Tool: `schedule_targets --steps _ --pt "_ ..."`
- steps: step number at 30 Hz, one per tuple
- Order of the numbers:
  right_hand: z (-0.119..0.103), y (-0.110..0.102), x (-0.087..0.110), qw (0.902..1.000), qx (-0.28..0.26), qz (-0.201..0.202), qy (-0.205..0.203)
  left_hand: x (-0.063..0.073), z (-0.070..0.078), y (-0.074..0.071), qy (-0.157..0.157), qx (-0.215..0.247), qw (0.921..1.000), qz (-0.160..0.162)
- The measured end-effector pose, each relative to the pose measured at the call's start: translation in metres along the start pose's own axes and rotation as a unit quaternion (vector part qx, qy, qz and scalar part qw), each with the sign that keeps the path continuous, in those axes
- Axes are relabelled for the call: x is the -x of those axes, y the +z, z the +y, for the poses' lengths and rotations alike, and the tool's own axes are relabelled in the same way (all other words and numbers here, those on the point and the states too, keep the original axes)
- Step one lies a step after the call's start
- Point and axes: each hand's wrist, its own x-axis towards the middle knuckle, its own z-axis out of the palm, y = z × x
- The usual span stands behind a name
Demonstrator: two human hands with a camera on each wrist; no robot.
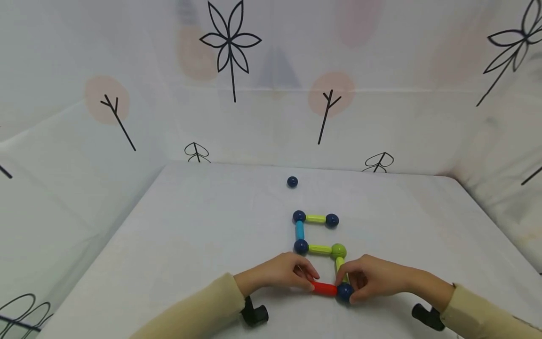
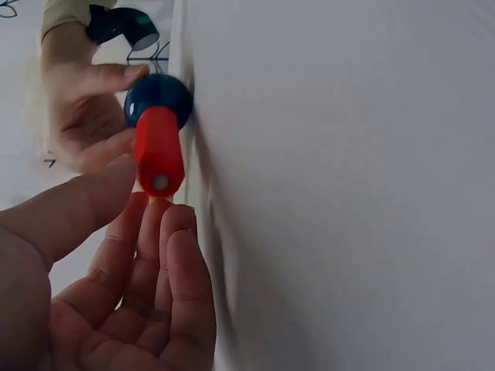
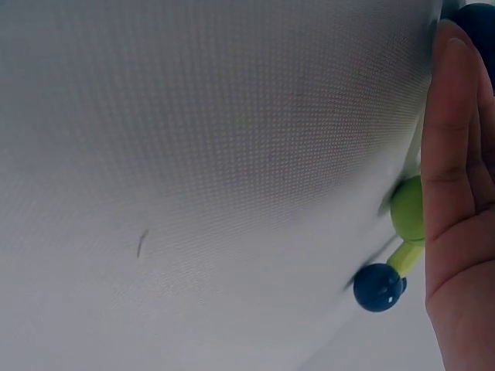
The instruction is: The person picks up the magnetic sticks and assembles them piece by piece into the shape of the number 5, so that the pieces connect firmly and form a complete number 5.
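My left hand pinches the free end of a red rod between thumb and fingers; the rod's tip shows a small metal disc in the left wrist view. At the rod's other end sits a dark blue ball, which my right hand grips between thumb and fingers. From that ball a yellow-green rod, partly hidden by the right fingers, leads up to a green ball. Another yellow-green rod joins the green ball to a dark blue corner ball.
Beyond the corner ball, a light blue rod, a dark blue ball, a yellow-green rod and an end ball continue the chain. A loose dark blue ball lies farther back on the white-covered table. Patterned cloth hangs behind.
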Motion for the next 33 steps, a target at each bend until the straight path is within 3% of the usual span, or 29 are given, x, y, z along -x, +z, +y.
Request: schedule_targets --steps 5,14,24,33 --pt "0.001 0.0 0.0 0.9999 -0.014 -0.001 0.006 0.001 -0.001 -0.016 0.001 0.024 0.9996 0.017" --pt "0.003 -0.001 0.002 0.9996 -0.025 -0.003 0.01 -0.005 -0.008 -0.053 0.019 0.013 0.9938 0.108" --pt "0.007 0.0 0.003 0.9995 -0.031 -0.002 0.005 -0.032 -0.018 -0.084 -0.003 0.014 0.9782 0.207" --pt "0.007 0.001 0.001 0.9994 -0.034 -0.002 0.009 -0.056 -0.025 -0.1 -0.011 0.027 0.9645 0.263"
